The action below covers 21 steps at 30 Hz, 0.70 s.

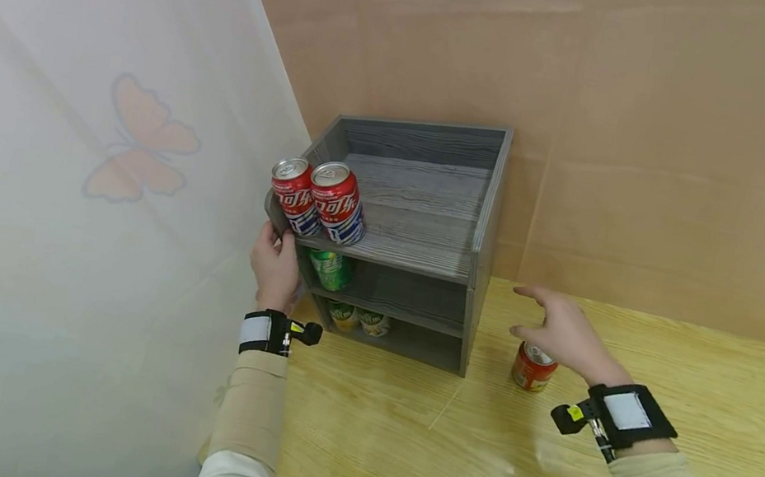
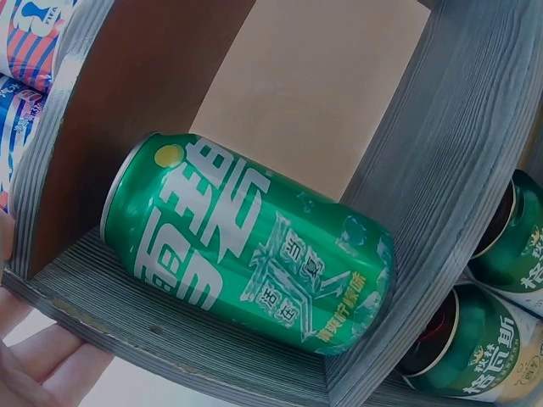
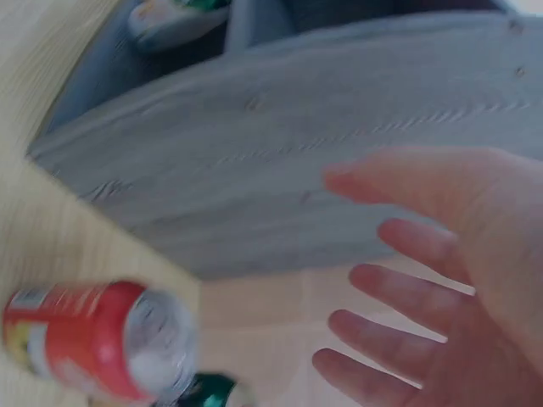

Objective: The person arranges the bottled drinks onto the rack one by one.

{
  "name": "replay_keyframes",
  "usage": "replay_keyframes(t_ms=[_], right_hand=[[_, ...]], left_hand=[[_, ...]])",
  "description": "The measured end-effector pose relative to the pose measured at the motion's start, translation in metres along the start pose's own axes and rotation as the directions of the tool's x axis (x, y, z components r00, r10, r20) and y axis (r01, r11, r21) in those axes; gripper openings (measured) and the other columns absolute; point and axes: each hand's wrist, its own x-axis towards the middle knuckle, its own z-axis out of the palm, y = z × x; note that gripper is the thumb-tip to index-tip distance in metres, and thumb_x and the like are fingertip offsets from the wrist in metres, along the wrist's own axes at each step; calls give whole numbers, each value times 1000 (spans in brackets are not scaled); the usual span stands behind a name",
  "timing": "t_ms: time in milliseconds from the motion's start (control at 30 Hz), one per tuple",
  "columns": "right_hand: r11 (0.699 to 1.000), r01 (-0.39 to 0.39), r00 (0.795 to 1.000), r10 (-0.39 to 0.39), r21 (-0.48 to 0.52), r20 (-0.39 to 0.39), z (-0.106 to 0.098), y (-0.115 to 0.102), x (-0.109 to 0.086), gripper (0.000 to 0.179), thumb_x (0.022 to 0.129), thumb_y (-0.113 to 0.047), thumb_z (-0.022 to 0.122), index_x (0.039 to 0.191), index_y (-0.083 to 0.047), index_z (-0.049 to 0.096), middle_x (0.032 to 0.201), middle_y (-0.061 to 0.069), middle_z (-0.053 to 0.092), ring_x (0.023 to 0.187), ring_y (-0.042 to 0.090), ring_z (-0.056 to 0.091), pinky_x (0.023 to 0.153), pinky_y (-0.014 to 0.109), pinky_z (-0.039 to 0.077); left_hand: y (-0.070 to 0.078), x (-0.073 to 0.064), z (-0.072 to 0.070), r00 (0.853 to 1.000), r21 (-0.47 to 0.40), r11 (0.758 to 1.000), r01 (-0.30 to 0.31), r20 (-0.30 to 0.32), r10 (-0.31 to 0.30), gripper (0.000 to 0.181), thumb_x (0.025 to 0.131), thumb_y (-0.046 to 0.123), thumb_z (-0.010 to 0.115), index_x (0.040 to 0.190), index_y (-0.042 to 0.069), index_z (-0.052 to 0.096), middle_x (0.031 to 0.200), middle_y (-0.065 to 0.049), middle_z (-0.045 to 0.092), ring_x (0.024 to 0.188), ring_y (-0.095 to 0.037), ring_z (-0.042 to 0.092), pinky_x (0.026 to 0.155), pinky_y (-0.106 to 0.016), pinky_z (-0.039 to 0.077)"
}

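My left hand (image 1: 276, 268) grips the left side of a grey wooden shelf (image 1: 408, 268), just below two red-and-blue cola cans (image 1: 337, 202) on its top. In the left wrist view, the fingers (image 2: 51, 365) lie against the outside of the side panel. Inside the middle level stands a green soda can (image 2: 246, 246). My right hand (image 1: 566, 330) is in the air right of the shelf, thumb and fingers spread, holding nothing. Below it a red can (image 1: 532, 371) stands upright on the table. The right wrist view is blurred.
Two green-and-gold cans (image 1: 358, 320) stand on the bottom level of the shelf. Beside the red can, a green can (image 3: 208, 390) partly shows in the right wrist view. A white wall (image 1: 85, 266) rises close on the left; a brown backdrop (image 1: 667, 150) hangs behind the wooden table (image 1: 381, 438).
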Motion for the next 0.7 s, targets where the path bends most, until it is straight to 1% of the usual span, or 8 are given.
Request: replay_keyframes(t_ms=[67,133,233,300,367,500,633,700], right_hand=[[1000,-10,998,10,-3,63,1,11,-3,67,85,-6,73,146,4,48,71,11,58,57,23,52,58,41,47],[1000,-26,992,25,2,124,3,22,-6,68,83,-2,71,146,4,47,66,8,51,52,14,41,52,34,41],[1000,-26,983,26,0,180,9,38,-10,67,81,5,69,145,6,48,99,23,63,58,13,43,54,31,40],[1000,-23,979,20,11,201,14,47,-13,69,78,9,69,144,7,48,125,32,58,67,16,51,56,31,43],[999,-25,976,16,36,217,18,54,-14,74,74,13,70,144,8,48,136,35,51,77,24,59,56,31,45],[999,7,976,-18,49,217,28,70,-17,78,71,12,77,143,10,47,135,37,50,105,44,62,68,40,55],[998,27,977,-37,53,210,34,83,-19,74,77,6,80,143,9,47,129,34,57,110,47,62,80,51,56],[997,18,977,-34,76,212,36,85,-20,72,79,6,79,143,9,47,129,33,58,110,47,62,80,49,56]], left_hand=[[0,0,0,1000,0,1000,6,-1,-6,30,107,30,51,131,18,63,134,3,64,108,-15,66,83,-37,53],[0,-1,0,1000,2,1000,11,-2,-11,29,107,29,51,131,18,63,134,4,64,108,-15,66,84,-37,53],[0,-1,0,1000,0,1000,13,2,-13,29,107,30,51,131,18,63,134,4,63,110,-14,65,87,-38,53],[-1,0,1,1000,-1,1000,11,4,-11,29,107,30,51,131,18,63,134,3,63,112,-14,64,90,-40,53],[-1,0,1,1000,-3,1000,8,4,-8,29,106,30,52,131,18,63,135,3,63,113,-15,64,92,-40,53],[-2,1,1,1000,-6,1000,6,1,-6,30,106,29,51,131,18,64,135,2,63,113,-16,64,93,-41,53],[-3,1,1,1000,-13,1000,12,2,-12,30,107,30,51,131,18,64,136,3,63,113,-16,64,91,-41,53],[-3,0,1,1000,-14,1000,10,2,-10,30,107,30,50,131,19,64,136,3,63,112,-16,65,90,-41,54]])
